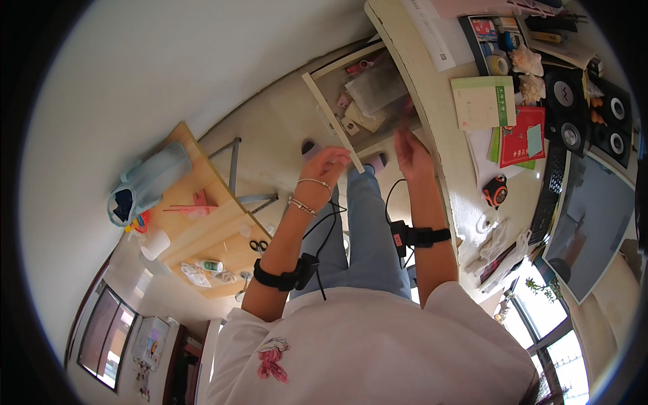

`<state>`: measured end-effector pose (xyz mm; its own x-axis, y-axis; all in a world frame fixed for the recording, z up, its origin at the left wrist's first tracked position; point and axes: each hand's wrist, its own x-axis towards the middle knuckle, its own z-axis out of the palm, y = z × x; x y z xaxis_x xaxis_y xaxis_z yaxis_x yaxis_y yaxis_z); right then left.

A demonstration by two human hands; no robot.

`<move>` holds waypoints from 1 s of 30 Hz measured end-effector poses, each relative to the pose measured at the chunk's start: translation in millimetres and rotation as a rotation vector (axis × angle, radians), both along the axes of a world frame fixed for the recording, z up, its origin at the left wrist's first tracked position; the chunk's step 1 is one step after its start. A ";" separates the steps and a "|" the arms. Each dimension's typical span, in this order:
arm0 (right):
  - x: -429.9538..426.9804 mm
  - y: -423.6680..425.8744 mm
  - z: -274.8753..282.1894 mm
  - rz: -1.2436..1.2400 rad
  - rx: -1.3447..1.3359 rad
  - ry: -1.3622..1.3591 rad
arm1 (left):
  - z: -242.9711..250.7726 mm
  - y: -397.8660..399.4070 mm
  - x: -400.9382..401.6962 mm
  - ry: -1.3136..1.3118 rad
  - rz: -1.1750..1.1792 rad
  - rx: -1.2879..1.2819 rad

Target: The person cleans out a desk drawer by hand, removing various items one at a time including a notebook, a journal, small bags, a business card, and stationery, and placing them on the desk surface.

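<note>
A desk drawer (342, 124) is pulled out below the desk edge, holding a translucent plastic bag (377, 91), small cards and other small items. Beside the near end of its front panel is my left hand (324, 169), fingers loosely curled and partly spread; whether they touch the panel is unclear. My right hand (414, 154) is raised at the drawer's right side by the desk edge, fingers bent and close together. A blurred reddish patch lies just beyond its fingertips, and I cannot tell whether the hand holds anything.
On the desk (435, 101) at right are a notebook (481, 101), a red booklet (519, 136), a tape measure (495, 192), speakers, a keyboard and a monitor (587, 223). A wooden table (223, 212) at left bears scissors (258, 246), a bottle and a blue bag (157, 177). Cables hang from my forearm straps.
</note>
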<state>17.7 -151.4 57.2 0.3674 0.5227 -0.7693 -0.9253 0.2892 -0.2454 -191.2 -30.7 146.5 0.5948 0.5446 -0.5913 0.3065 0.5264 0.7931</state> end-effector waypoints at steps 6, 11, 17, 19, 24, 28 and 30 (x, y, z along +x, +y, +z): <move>-19.1 -18.1 28.8 0.271 -0.312 -0.199 | -7.6 -2.2 -2.3 0.018 -0.027 0.010; -26.6 -40.5 53.5 0.470 -0.223 -0.209 | -8.2 10.8 2.6 0.175 0.283 -0.383; -52.2 -27.3 118.9 0.737 -0.313 -0.233 | 7.9 33.8 -31.0 0.043 0.173 -0.441; -55.1 -27.5 129.1 0.738 -0.309 -0.228 | 27.4 44.3 -45.9 0.069 0.013 -0.413; -60.7 -18.5 161.4 0.900 -0.280 -0.271 | 51.1 57.0 -82.6 0.044 -0.293 -0.423; -65.4 -17.3 171.9 0.922 -0.133 -0.393 | 68.5 61.1 -91.7 -0.051 -0.299 -0.342; -61.6 -19.2 175.8 0.872 -0.099 -0.415 | 70.1 65.4 -96.7 -0.063 -0.344 -0.330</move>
